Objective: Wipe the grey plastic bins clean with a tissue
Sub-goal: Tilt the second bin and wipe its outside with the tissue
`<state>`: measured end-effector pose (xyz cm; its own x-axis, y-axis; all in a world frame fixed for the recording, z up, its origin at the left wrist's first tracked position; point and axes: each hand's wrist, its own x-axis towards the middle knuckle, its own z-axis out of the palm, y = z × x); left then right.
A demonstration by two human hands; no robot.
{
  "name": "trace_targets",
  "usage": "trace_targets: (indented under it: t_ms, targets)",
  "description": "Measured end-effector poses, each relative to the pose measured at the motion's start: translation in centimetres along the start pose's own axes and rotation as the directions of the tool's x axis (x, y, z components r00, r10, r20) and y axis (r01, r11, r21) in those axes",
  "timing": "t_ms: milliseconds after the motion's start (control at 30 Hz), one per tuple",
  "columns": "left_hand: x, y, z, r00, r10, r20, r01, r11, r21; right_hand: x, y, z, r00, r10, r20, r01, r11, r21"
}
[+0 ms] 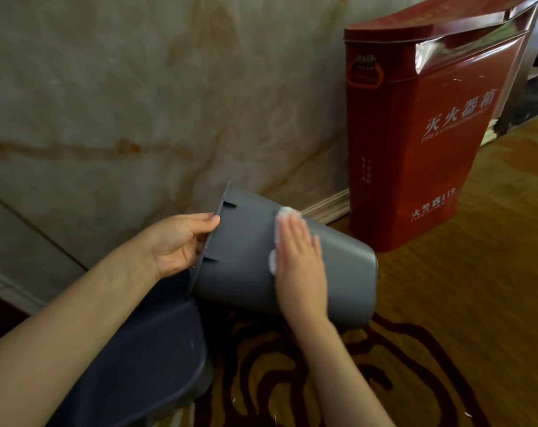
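Note:
A grey plastic bin [246, 260] lies tipped on its side in the air, its rim to the left and its base to the right. My left hand [178, 241] grips the rim, thumb on the outside. My right hand [301, 263] lies flat on the bin's side wall, pressing a white tissue [284, 212] against it; the tissue shows past my fingertips and at my thumb. A second, darker grey bin [156, 359] stands below my left forearm, which partly hides it.
A tall red fire extinguisher box [415, 143] stands against the marble wall [122, 103] to the right of the bins. The floor is a patterned gold and dark red carpet [462, 303]. A pale skirting board [329, 208] runs along the wall's foot.

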<state>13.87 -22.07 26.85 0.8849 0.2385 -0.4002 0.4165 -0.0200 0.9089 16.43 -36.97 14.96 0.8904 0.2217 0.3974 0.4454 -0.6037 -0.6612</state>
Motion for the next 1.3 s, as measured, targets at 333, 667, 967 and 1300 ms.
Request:
trace_targets:
  t_ms: [333,667,967,1300]
  targets:
    - [0.3,0.5,1.3,0.989,0.057,-0.136,-0.055,0.998,0.019,0.2,9.2,-2.3,0.909,0.410,-0.074,-0.413,0.911,-0.020]
    - [2.1,2.2,3.0,0.980,0.016,-0.197,-0.009,0.999,0.041,-5.6,-2.1,3.5,0.985,-0.048,-0.166,0.053,0.998,0.028]
    - [3.2,3.1,3.5,0.977,-0.013,-0.215,0.030,0.997,0.072,-6.6,7.9,3.5,0.952,0.106,-0.288,-0.122,0.992,-0.039]
    - [3.6,3.4,3.3,0.971,-0.015,-0.240,0.044,0.992,0.116,-5.0,16.3,-0.2,0.692,0.626,-0.359,-0.550,0.780,0.299]
